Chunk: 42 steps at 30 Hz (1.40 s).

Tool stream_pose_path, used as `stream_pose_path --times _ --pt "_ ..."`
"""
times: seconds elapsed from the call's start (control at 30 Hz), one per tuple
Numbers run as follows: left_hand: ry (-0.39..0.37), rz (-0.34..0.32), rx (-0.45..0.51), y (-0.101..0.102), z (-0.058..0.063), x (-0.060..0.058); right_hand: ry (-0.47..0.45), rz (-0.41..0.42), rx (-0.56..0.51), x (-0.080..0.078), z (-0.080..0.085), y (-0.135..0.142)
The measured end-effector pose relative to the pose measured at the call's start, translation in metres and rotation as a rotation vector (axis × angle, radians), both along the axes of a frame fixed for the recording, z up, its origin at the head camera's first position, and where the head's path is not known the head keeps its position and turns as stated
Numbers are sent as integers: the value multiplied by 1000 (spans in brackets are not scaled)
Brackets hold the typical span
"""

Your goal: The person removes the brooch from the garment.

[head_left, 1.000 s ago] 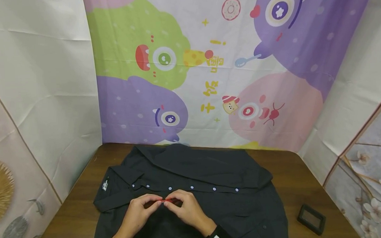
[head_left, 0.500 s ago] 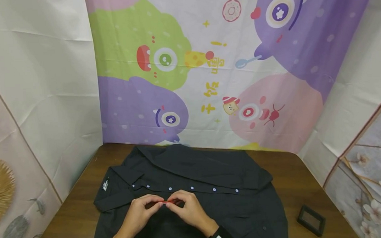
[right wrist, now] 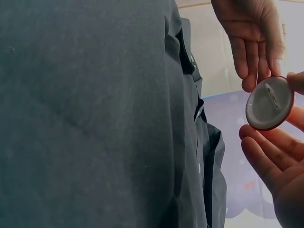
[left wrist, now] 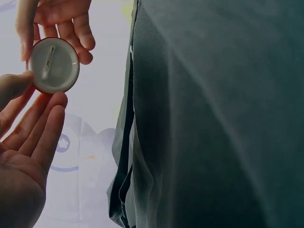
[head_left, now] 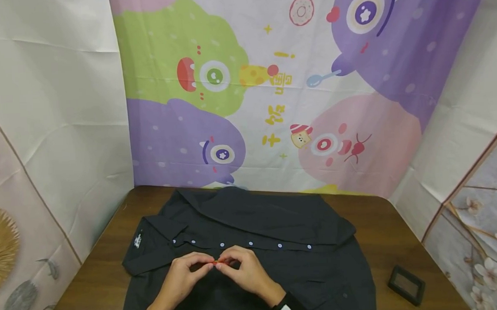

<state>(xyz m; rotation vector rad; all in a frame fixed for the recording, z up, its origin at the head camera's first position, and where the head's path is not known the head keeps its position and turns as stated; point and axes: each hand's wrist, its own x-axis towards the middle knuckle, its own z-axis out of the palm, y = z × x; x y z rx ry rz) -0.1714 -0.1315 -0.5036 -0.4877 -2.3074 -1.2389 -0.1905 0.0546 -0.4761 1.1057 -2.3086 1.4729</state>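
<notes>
A round pin badge (left wrist: 59, 64) with a red rim is held between both hands over a dark shirt (head_left: 295, 273). Both wrist views show its pale back, where a thin metal pin lies across the middle. From one side my left hand (head_left: 180, 278) pinches the edge of the badge between thumb and fingers. Opposite it, my right hand (head_left: 248, 276) pinches the other edge the same way. In the head view only a thin red strip of the badge (head_left: 217, 262) shows between the fingertips, and its front is hidden from the wrist cameras.
The shirt lies spread over a brown wooden table (head_left: 99, 272), with a row of pale buttons (head_left: 250, 243) across it and a folded sleeve at left. A small black frame-like box (head_left: 406, 285) rests at the right. Behind the table hangs a cartoon curtain (head_left: 262, 99).
</notes>
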Motion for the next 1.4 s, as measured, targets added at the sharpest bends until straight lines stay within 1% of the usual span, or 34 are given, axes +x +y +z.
stream_pose_path --times 0.2,0.43,0.53,0.67,0.8,0.9,1.03,1.1,1.17,1.3,1.4 --pt "-10 15 -35 2 0 1 -76 11 42 0 3 1" --pt "-42 -23 -28 1 0 2 -147 37 83 1 5 3" --pt "-52 -36 -20 0 -1 2 -156 48 102 1 6 3" --pt "-44 -48 -21 -1 -3 1 -159 53 128 0 9 3" --pt "-50 -59 -27 -2 -2 1 -162 45 138 -12 -11 4" --pt "-49 -56 -33 0 1 4 -160 40 142 -20 -28 4" --pt "-26 -52 -36 5 13 10 -146 36 142 -19 -27 5" --pt "-19 -54 -33 6 17 12 -132 29 143 -19 -27 5" --pt "-18 -50 -37 6 15 11 -119 21 144 -19 -27 5" --pt "-30 -35 -51 2 3 6 -106 3 157 -19 -24 5" --pt "-33 -38 -48 0 -1 3 -97 -1 163 -18 -21 6"
